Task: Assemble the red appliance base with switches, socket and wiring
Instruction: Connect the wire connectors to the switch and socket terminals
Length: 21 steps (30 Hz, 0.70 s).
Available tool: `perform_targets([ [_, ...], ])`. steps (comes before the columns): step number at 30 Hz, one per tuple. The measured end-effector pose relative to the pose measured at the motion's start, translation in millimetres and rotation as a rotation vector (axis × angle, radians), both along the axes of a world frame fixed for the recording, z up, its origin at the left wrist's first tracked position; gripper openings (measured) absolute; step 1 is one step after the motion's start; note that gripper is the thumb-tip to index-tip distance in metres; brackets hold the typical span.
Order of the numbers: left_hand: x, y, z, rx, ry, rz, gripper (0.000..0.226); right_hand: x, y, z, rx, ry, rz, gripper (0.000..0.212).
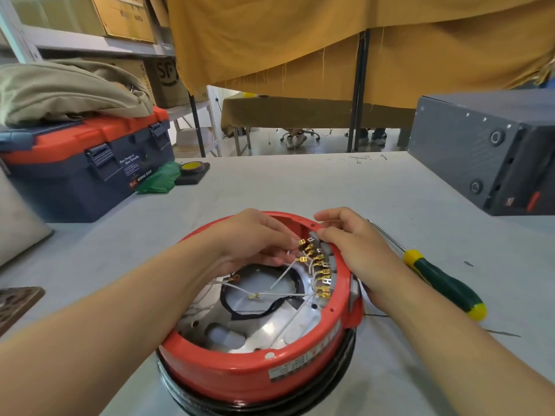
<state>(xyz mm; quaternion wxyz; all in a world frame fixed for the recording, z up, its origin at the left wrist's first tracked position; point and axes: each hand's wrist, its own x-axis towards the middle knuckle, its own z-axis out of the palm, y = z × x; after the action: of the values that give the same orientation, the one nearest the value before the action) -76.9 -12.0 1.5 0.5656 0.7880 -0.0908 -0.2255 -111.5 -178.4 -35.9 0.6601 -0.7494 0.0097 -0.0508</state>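
My left hand (255,238) pinches a brass wire terminal (301,242) inside the round red appliance base (252,370); my right hand (357,247) grips its far rim.

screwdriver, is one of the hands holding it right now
No, the screwdriver lies on the table right of the red base, untouched by the right hand.

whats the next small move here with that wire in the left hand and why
Probably push the brass connector pinched in the left hand onto a free tab of the switch block. It sits just short of the row of connectors already seated, and the right hand braces the red base at that spot.
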Motion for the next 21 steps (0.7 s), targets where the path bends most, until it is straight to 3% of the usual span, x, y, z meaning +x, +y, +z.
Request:
perform_targets([
  [10, 2.3, -3.6, -4.9, -0.101, 0.128, 0.002, 0.012, 1.3, 0.3, -1.8, -0.165, -0.084, -0.111, 0.009],
  [21, -0.5, -8.0, -5.1, -0.128, 0.125, 0.007, 0.012, -0.3, -0.9, -0.9, -0.214, -0.099, -0.133, 0.010],
])
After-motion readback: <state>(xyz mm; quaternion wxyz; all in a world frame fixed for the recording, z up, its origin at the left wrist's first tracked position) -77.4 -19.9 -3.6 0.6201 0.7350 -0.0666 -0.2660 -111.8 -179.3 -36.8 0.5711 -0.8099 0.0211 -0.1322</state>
